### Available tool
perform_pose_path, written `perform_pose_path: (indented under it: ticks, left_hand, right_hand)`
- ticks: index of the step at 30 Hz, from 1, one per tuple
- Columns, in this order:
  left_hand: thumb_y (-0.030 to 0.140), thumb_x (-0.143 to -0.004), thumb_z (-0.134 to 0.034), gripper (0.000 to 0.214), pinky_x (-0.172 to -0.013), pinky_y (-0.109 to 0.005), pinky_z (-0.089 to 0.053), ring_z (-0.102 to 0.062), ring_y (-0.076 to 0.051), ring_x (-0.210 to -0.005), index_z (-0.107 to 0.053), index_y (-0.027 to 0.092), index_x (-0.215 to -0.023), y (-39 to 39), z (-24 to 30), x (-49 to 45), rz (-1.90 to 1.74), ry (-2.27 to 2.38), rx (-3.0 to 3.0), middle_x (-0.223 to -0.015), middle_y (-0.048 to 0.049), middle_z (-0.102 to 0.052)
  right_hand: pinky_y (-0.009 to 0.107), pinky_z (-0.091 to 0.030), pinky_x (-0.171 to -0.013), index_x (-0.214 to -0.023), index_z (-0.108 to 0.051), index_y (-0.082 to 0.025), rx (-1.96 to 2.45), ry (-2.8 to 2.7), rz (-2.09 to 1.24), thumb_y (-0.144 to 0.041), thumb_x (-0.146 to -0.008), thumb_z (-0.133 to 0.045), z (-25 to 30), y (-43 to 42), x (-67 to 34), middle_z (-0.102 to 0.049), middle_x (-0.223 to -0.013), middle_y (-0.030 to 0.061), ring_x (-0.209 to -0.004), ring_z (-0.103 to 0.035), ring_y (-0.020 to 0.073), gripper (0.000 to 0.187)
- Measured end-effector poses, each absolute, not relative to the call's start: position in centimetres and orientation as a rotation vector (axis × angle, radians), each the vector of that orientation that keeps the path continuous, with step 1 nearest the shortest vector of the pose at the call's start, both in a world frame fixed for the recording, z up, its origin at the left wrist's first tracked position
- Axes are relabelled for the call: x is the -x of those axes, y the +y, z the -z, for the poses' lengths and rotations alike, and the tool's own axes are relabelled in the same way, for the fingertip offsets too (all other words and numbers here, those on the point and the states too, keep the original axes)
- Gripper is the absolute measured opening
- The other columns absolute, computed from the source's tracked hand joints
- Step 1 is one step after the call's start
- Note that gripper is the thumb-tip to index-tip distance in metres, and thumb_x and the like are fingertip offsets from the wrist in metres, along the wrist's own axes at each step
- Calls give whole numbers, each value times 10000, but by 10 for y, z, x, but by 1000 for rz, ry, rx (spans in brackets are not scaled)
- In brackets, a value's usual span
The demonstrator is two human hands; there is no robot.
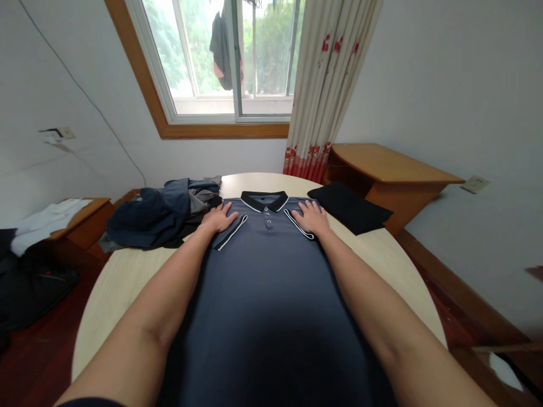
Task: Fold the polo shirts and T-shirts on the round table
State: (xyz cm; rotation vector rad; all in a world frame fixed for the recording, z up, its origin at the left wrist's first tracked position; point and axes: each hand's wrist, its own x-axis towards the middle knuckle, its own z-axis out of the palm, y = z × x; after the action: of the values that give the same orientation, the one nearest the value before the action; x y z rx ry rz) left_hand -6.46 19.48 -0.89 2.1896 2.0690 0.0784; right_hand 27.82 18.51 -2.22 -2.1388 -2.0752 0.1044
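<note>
A grey-blue polo shirt (267, 282) with a black collar and white-edged sleeve trims lies face up on the round pale table (123, 277), its sleeves folded inward. My left hand (219, 218) rests flat on the shirt's left shoulder, fingers apart. Flat on the right shoulder lies my right hand (313, 217), its fingers spread too. Both hands sit just beside the collar and hold nothing.
A heap of dark blue and grey clothes (161, 215) lies at the table's far left. A folded black garment (350, 206) lies at the far right. A wooden desk (382, 164) stands behind it, a low wooden stand with white cloth (59, 217) at left.
</note>
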Motion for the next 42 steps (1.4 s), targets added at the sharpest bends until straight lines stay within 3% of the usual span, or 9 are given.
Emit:
perform_pose_path:
  ticks: [3, 7, 9, 15, 28, 42]
  left_hand:
    - [660, -986, -244, 757, -1160, -473, -330, -356, -376, -1460, -266, 227, -1607, 193, 5, 61, -46, 2086, -2212, -1675, -116, -201]
    - [420, -1036, -271, 588, -1183, -496, -291, -414, -333, -1429, -434, 112, -1510, 164, -2, 30, -158, 2049, -2473, -1592, -166, -387]
    - [346, -1039, -262, 541, -1205, -496, -259, -410, -294, -1436, -474, 104, -1473, 138, 0, 9, -300, 1940, -2611, -1552, -157, -454]
    - [452, -1031, -318, 585, -1224, -502, -228, -275, -287, -1514, -446, 130, -1502, 68, 18, 0, -233, 1705, -2673, -1616, -133, -350]
    - [520, -1024, -300, 642, -1248, -486, -164, -172, -244, -1547, -365, 176, -1563, -43, 12, 48, -162, 1506, -2612, -1654, -82, -251]
    - [534, -1013, -303, 625, -1243, -486, -172, -203, -248, -1541, -389, 241, -1557, -101, 19, 122, -214, 1730, -2499, -1655, -53, -261]
  right_hand:
    - [561, -157, -1214, -1542, -408, -181, 2108, -2039, -59, -592, -1003, -284, 19, 182, -277, -288, -1644, 117, -1520, -218, 321, 689]
    - [548, -132, -1215, -1395, -567, -113, 1975, -2031, 162, -421, -1032, -294, 8, 160, -257, -480, -1526, 154, -1457, -341, 310, 550]
    - [532, -154, -1213, -1389, -568, -111, 1875, -2077, 172, -391, -1038, -282, 4, 143, -240, -491, -1518, 150, -1445, -365, 299, 532]
    - [533, -160, -1228, -1503, -453, -149, 1652, -2380, -53, -490, -1025, -350, 12, 85, -219, -358, -1611, 124, -1506, -282, 280, 597]
    - [490, -202, -1234, -1509, -460, -164, 1557, -2456, -213, -498, -1020, -367, 16, -12, -255, -346, -1615, 112, -1508, -295, 256, 600]
    - [485, -260, -1219, -1488, -491, -148, 1844, -2240, -39, -475, -1015, -348, 33, -50, -368, -390, -1591, 132, -1485, -342, 281, 592]
